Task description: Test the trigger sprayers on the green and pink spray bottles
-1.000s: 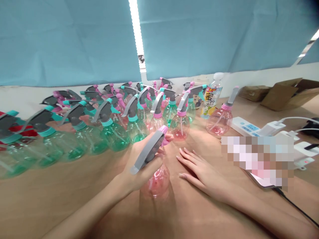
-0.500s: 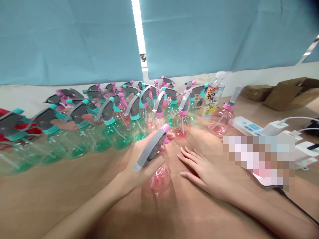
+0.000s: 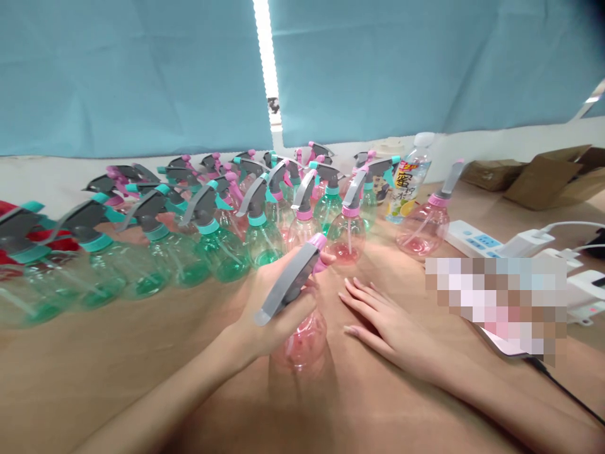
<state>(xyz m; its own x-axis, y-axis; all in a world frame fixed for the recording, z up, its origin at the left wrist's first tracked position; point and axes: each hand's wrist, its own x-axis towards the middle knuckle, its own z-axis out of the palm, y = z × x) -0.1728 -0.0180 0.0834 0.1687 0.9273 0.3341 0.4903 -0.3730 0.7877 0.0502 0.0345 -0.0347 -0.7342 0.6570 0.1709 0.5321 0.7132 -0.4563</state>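
Note:
My left hand is wrapped round the neck of a pink spray bottle, which stands upright on the wooden table. Its grey trigger head has a pink nozzle pointing away from me, and my fingers are at the pink trigger. Flat on the table to the right lies my right hand, fingers stretched out and holding nothing. Just beyond my hands stand a pink-collared spray bottle and a green spray bottle with a turquoise collar.
Rows of green and pink spray bottles fill the table's back and left. At the right are a labelled drink bottle, another pink spray bottle, a power strip with plugs, a blurred-out device on a cable and cardboard boxes.
The view has shifted very slightly. My left hand keeps its hold on the pink spray bottle, and my right hand still lies flat.

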